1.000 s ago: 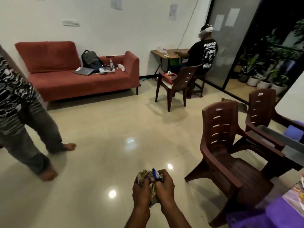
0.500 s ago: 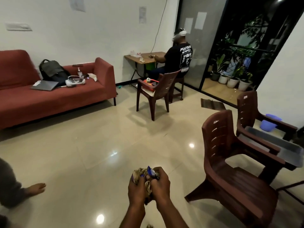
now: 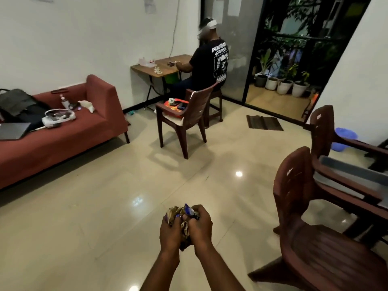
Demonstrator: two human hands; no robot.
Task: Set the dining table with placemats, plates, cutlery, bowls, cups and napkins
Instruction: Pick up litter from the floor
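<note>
Directly below the camera, two bare hands meet over a glossy cream tiled floor (image 3: 84, 238). The left hand (image 3: 171, 232) and the right hand (image 3: 199, 227) are both closed tight around one crumpled wad of brown and blue wrapper-like material (image 3: 180, 214), its top poking out above the knuckles. Whether it is a napkin or rubbish cannot be told. No dining table is clearly in view; two dark brown plastic armchairs (image 3: 294, 196) stand just to the right, one behind the other.

Judging from the squeeze, the step is compacting or carrying this wad. To do it well, keep both palms pressed together so no scrap drops on the floor, and walk steadily to wherever it belongs.

Compared with a moment ago, the view has swung right: the red fabric sofa (image 3: 63, 133) now sits further left, a barefoot bystander has left the picture, and the seated person in a black T-shirt (image 3: 210, 64) looms closer. The grip is unchanged.
</note>
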